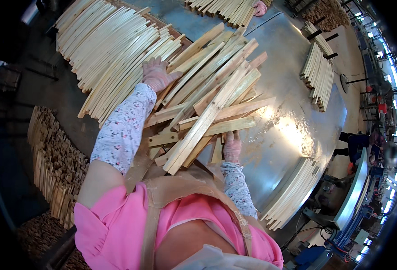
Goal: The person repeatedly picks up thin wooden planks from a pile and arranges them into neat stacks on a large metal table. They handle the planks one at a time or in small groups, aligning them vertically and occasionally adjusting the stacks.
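A loose pile of wooden strips (207, 121) lies crisscrossed on the metal table in front of me. My left hand (157, 74), in a pinkish knit glove, is spread open over the edge of a neat row of pale wooden strips (113, 49), with the thumb pointing toward the pile. At the pile's near right side, my right hand (232, 146), also gloved, has its fingers closed at the lower edge of a wooden strip (230, 126); its fingertips are partly hidden there. One long strip (207, 121) lies on top, slanting toward my body.
The metal table (288, 54) extends right and away. Strip stacks lie at its right edge (318, 76) and near right (293, 193). At the far side, another person's gloved hand (259, 8) touches more strips (230, 11). Stacked wood (56, 162) stands on the left; machinery (351, 198) stands right.
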Demonstrator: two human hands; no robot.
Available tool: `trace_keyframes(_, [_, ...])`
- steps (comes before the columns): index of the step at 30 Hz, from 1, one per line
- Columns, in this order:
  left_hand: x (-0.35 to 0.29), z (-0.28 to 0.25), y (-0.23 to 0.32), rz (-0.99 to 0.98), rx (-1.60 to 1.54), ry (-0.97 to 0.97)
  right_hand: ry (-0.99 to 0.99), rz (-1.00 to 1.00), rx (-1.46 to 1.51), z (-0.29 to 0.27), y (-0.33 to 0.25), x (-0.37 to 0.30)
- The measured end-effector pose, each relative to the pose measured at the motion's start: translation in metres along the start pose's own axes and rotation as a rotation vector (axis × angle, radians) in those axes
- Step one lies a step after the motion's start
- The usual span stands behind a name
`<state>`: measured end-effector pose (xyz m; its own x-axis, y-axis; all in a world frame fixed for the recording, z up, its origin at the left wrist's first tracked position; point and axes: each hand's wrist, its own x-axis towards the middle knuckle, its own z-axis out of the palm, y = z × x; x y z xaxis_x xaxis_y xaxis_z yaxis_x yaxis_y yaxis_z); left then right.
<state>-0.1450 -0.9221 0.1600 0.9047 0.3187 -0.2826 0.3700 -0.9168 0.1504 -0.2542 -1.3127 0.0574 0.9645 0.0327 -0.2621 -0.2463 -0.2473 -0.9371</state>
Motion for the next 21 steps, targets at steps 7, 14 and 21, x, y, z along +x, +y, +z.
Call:
trace_keyframes(7, [-0.055, 0.003, 0.032, 0.05, -0.39, -0.064, 0.096, -0.122, 0.043, 0.0, 0.048, 0.0])
trace_keyframes(14, [-0.106, 0.038, 0.099, 0.086, -0.377, -0.026, 0.223, -0.22, -0.215, -0.07, 0.114, -0.015])
trace_keyframes(21, [-0.152, 0.087, 0.165, -0.032, -0.385, -0.049, 0.212, 0.013, -0.029, -0.162, 0.082, -0.018])
